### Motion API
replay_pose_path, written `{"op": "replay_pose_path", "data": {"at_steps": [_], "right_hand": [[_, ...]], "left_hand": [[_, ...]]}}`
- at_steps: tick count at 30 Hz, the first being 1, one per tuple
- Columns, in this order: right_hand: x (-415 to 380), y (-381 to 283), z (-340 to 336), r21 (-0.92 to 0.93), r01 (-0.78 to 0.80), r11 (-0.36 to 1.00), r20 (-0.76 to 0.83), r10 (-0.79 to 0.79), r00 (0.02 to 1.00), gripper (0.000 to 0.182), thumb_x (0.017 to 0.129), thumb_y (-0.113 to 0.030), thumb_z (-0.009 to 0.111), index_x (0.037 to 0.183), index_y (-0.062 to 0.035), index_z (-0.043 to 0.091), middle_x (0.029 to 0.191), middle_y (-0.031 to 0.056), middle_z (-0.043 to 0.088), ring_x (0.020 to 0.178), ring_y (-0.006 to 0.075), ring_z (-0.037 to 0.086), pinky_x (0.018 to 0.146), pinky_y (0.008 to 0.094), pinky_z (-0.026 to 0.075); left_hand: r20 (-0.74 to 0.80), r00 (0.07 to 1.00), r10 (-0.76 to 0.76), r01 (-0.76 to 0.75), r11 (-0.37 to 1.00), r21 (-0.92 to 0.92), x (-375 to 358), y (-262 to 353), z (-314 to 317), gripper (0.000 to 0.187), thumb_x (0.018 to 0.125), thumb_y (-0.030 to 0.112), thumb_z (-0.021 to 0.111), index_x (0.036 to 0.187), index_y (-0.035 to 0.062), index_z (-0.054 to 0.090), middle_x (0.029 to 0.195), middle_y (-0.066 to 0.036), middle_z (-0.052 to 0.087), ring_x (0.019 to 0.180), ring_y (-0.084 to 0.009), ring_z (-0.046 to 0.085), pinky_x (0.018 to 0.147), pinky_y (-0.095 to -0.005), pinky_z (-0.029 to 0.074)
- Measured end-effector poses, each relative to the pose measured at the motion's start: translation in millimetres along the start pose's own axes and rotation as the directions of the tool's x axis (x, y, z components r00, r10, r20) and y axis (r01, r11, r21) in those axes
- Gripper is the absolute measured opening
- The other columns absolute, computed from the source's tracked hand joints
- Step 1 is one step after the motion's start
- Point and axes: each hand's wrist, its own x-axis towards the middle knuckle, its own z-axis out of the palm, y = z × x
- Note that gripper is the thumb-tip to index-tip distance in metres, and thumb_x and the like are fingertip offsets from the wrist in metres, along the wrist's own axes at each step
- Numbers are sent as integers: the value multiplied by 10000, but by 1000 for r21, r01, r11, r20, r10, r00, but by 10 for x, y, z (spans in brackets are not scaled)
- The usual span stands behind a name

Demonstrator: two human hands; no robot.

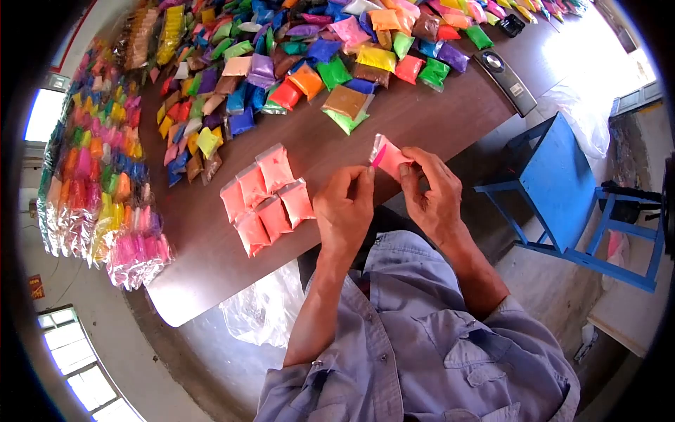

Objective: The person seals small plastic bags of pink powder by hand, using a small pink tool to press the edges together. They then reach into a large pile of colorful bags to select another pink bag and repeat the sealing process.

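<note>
My right hand point(432, 191) grips a small clear packet of salmon-pink material point(395, 166) between thumb and fingers, above the table's front edge. Closed in a pinch, my left hand point(344, 209) is at the packet's left side. From its fingertips a narrow magenta strip point(380, 154) slants up across the packet. Several filled salmon-pink packets point(272, 216) lie in a small group on the table, left of my left hand.
Loose packets in many colours point(323, 49) cover the back of the brown table point(337, 137). Bundled bags of coloured packets point(91, 165) lie along its left end. A dark flat device point(508, 83) sits at the right. A blue stool point(562, 183) stands beyond the table's right side.
</note>
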Motion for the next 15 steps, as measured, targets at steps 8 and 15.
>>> {"op": "replay_pose_path", "data": {"at_steps": [8, 15], "right_hand": [[27, 14, -80, -273, 171, 947, 42, -166, 985, 226, 809, -73, 806, 1022, -63, 733, 1065, 104, 705, 955, 308, 694, 800, 391, 564], [9, 79, -50, -271, 209, 940, 92, -190, 977, 239, 784, -54, 812, 1009, -72, 735, 1089, 84, 697, 944, 298, 694, 818, 379, 565]], "left_hand": [[76, 997, 21, -26, 998, 62, 1, -113, 126, 103, 930, 88, 743, 935, -9, 707, 805, -139, 711, 672, -219, 676, 621, -338, 522], [203, 976, 77, -131, 955, 268, 214, -132, 88, 105, 933, 137, 723, 913, 38, 693, 852, -156, 712, 769, -359, 699, 645, -413, 527]]}}
